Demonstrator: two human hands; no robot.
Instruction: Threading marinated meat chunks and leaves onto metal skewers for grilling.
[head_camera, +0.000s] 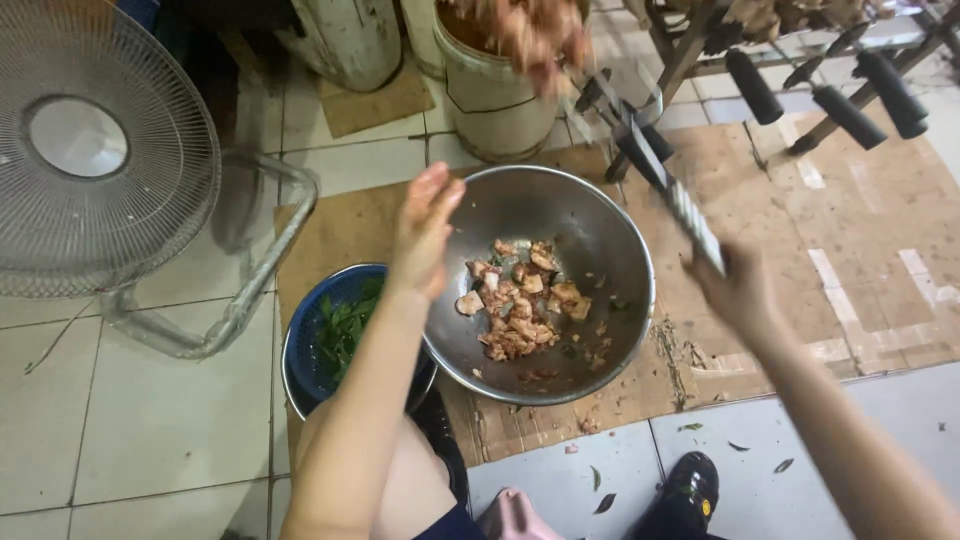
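My left hand (424, 232) hovers over the left rim of a large steel bowl (600, 236), fingers together and flat, holding nothing. The bowl contains chopped pieces of cooked meat (520, 300). My right hand (738, 288) is to the right of the bowl and grips the handle of a metal grilling clamp (660, 170), which reaches up and left. Blurred brown meat (535, 35) sits at the clamp's far end, over a pale bucket (495, 95).
A blue colander of green leaves (335, 330) sits left of the bowl. A floor fan (95, 150) stands at far left. Flattened cardboard (860, 230) covers the tiled floor. Black-handled grill racks (850, 90) lie at top right. My shoe (690, 490) is at the bottom.
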